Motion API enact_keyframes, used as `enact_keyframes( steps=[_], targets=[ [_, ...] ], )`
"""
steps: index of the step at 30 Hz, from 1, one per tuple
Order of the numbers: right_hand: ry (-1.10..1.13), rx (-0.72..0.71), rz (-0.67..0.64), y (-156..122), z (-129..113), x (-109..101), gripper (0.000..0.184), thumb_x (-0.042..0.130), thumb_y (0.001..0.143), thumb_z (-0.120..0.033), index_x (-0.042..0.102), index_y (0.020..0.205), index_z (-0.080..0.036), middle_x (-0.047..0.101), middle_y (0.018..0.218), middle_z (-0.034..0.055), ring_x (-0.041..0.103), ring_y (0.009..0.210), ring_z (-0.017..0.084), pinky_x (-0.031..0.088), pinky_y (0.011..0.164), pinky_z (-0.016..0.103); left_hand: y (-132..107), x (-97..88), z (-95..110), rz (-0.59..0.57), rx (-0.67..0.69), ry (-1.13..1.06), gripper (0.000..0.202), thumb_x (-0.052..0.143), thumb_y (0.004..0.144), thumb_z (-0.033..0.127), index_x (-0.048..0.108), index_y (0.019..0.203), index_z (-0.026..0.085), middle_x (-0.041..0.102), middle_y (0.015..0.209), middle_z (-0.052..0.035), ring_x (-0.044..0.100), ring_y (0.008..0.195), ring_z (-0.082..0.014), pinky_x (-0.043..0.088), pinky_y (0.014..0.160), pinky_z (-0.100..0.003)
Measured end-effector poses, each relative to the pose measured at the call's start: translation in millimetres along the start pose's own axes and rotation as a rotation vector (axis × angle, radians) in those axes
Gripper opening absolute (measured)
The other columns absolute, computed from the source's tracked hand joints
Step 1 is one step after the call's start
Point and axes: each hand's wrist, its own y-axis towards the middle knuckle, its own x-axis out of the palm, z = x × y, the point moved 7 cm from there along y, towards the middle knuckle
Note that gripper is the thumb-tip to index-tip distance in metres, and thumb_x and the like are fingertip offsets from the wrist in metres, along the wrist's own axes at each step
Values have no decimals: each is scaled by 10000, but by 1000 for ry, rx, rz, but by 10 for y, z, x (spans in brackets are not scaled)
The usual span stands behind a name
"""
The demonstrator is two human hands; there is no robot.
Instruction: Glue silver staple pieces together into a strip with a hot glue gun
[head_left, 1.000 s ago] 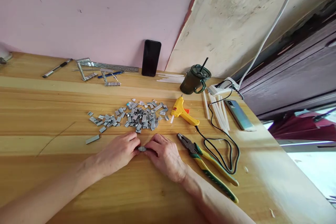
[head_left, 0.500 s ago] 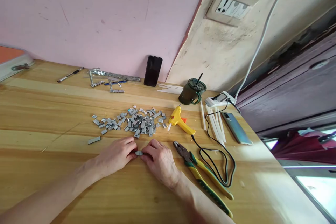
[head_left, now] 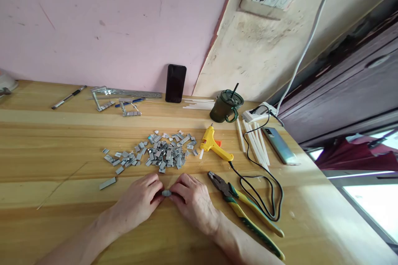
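A small grey metallic piece (head_left: pixel 166 193) is pinched between my two hands, low over the wooden table. My left hand (head_left: pixel 141 196) grips its left end with thumb and fingers, and my right hand (head_left: pixel 194 201) closes on the right end. Fingertips cover part of the piece, so its full shape is hidden. Just beyond lies a pile of similar grey metal pieces (head_left: pixel 166 152), with a longer grey strip (head_left: pixel 107 183) left of my left hand. Pliers with yellow-green handles (head_left: pixel 245 213) rest to the right of my right hand.
A yellow glue gun (head_left: pixel 214 145) with its black cord lies behind the pliers. White glue sticks (head_left: pixel 256 145), a phone (head_left: pixel 280 145), a power strip (head_left: pixel 258 112) and a dark mug (head_left: pixel 226 107) stand right. Against the wall are another phone (head_left: pixel 175 83) and small metal frames (head_left: pixel 104 99).
The camera view has shifted slightly, so the table's things sit a little differently in the picture. Both hands still pinch the same small grey piece.
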Motion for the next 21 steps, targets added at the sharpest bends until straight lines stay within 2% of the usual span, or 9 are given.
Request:
enact_keyframes(
  steps=[5, 14, 21],
  targets=[
    [6, -7, 2, 0, 3, -5, 59, 706, 825, -181, 707, 793, -231, 644, 796, 4, 612, 722, 151, 474, 661, 239, 1, 2, 8, 14, -4, -8, 149, 604, 794, 58, 566, 723, 184, 583, 738, -9, 606, 650, -182, 504, 593, -284],
    [48, -1, 25, -4, 17, -6, 67, 689, 823, -163, 707, 793, -219, 654, 799, 15, 623, 721, 158, 486, 654, 251, -6, -32, 19, 44, -18, -37, 174, 532, 846, 85, 547, 717, 201, 571, 740, 7, 588, 655, -160, 498, 603, -264],
    [100, -39, 63, -35, 7, -46, 93, 625, 880, -190, 706, 839, -211, 652, 817, 32, 612, 725, 159, 501, 659, 257, -41, -61, 16, 78, 1, -80, 137, 537, 854, 96, 568, 771, 200, 584, 760, 2, 598, 683, -165, 501, 616, -263]
  ],
)
